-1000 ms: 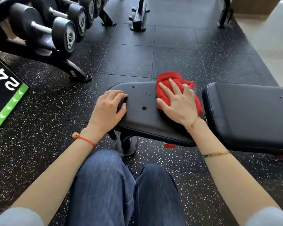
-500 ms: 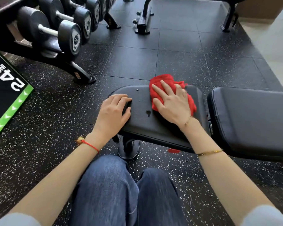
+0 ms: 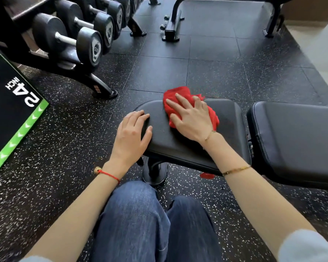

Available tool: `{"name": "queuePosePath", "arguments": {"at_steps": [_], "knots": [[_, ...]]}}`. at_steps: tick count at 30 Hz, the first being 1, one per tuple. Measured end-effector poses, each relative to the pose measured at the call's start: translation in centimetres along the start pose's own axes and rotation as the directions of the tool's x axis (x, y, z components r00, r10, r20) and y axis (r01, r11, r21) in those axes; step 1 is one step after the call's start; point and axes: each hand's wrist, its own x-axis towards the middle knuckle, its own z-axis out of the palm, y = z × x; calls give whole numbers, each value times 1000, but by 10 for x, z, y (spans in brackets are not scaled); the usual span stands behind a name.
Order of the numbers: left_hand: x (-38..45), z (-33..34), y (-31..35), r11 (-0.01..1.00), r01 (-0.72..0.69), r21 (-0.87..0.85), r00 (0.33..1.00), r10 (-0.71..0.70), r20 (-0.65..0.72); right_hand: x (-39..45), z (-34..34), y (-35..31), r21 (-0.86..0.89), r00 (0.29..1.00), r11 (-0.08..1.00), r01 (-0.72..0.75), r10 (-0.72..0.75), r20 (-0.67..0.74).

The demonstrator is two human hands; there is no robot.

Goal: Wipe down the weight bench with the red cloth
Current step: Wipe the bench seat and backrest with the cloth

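Red cloth (image 3: 180, 95) is pressed flat on the far edge of the weight bench (image 3: 189, 148) seat pad by the right hand (image 3: 190, 118), fingers spread. Left hand (image 3: 131, 135) is laid palm down on the pad's left end, fingers curled loosely over the edge. 2 pads are seen; dumbbell rack (image 3: 64, 44) stands upper left.
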Motion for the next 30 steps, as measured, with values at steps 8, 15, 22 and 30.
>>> {"name": "queuePosePath", "arguments": {"at_steps": [8, 15, 22, 30], "knots": [[-8, 5, -2, 999, 5, -37, 997, -2, 74, -41, 0, 37, -27, 996, 999, 24, -26, -81], [-8, 5, 2, 1000, 28, -8, 997, -28, 78, -15, 5, -14, 8, 999, 1000, 21, -20, -29], [-6, 4, 2, 1000, 23, 5, 996, -23, 81, -56, 2, 27, -14, 992, 1000, 19, -21, -122], [-7, 6, 4, 999, 42, 25, 996, -44, 84, -21, 4, -3, 12, 998, 1000, -23, 24, -58]]}}
